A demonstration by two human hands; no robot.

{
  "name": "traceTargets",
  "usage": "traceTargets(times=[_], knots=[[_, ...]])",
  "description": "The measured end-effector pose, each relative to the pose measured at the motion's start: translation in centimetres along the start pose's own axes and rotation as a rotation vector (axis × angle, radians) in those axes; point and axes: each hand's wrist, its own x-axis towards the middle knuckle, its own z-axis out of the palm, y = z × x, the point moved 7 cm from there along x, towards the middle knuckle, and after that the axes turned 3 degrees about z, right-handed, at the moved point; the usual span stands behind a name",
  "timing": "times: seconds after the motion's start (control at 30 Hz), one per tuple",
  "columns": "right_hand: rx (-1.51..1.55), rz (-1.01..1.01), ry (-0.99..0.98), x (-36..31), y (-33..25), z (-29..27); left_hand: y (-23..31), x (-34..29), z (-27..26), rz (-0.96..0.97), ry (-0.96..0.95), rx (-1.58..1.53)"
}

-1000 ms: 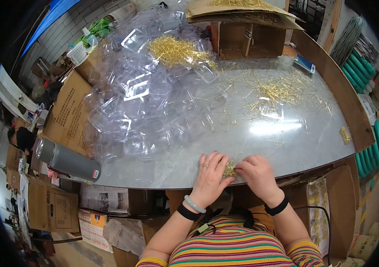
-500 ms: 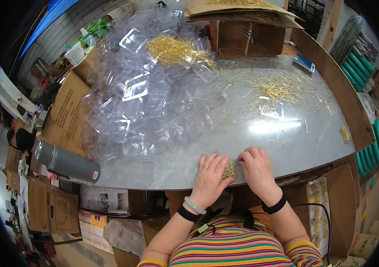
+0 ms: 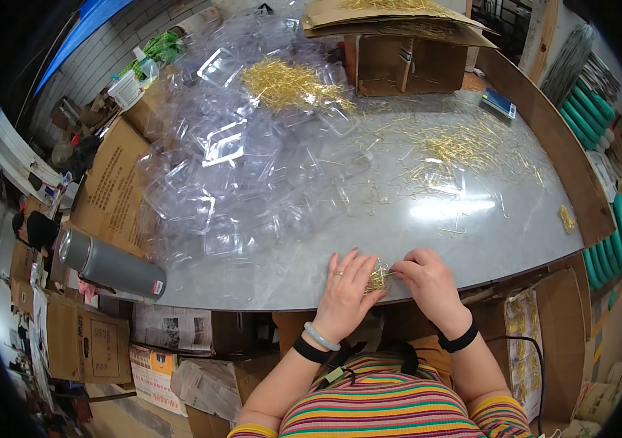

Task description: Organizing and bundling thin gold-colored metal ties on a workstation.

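At the table's near edge, my left hand (image 3: 346,288) curls round a small bundle of gold wire hooks (image 3: 377,279), thumb on the near side. It cannot be told whether a clear box lies under the bundle. Just to the right, the thumb and fingers of my right hand (image 3: 430,283) pinch a thin gold wire hook, whose end reaches toward the bundle. Farther off, a loose spread of gold hooks (image 3: 460,150) lies on the grey table (image 3: 303,274). Many clear plastic boxes (image 3: 223,142) cover the left side, with another heap of gold hooks (image 3: 285,82) on top.
A grey flask (image 3: 110,264) lies at the left edge by a cardboard panel (image 3: 110,179). An open cardboard box (image 3: 413,66) stands at the back, near a blue box (image 3: 499,103). A small gold bundle (image 3: 567,219) lies by the raised right border (image 3: 566,139).
My right hand has drawn slightly right and down, away from the bundle, and a hook now shows at its fingertips. My left hand stays in place on the bundle.
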Motion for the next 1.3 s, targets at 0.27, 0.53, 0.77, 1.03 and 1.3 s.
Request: traceTargets(times=[0.27, 0.53, 0.77, 1.03, 1.3], knots=[[0.005, -0.020, 0.082, 0.0, -1.7, 1.5, -0.1, 0.1, -0.1, 0.008, -0.035, -0.004], [0.135, 0.040, -0.018, -0.3, 0.4, 0.7, -0.2, -0.1, -0.3, -0.001, 0.015, -0.017], [0.260, 0.133, 0.020, 0.1, 1.3, 1.5, -0.1, 0.0, -0.2, 0.024, 0.002, -0.020], [0.318, 0.184, -0.072, -0.1, 1.5, -0.2, -0.2, -0.1, -0.2, -0.006, -0.025, -0.046], [0.061, 0.025, -0.031, -0.7, 0.9, -0.2, -0.1, 0.4, -0.7, -0.007, -0.053, -0.117]])
